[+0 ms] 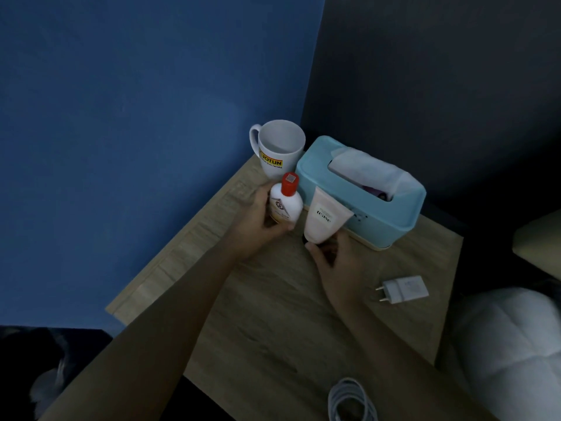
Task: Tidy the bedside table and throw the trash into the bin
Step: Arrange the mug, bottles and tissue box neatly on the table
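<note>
On the wooden bedside table, my left hand grips a white bottle with a red cap, held upright. Just to its right, my right hand holds the black cap end of a pale cream tube, which stands upside down against the light blue tissue box. A white mug with a yellow label stands behind the bottle in the back corner. A white tissue sticks out of the box's top slot.
A white plug adapter lies on the table to the right of my right hand. A coiled white cable sits at the near edge. A blue wall is on the left, a dark panel behind, white bedding at the right.
</note>
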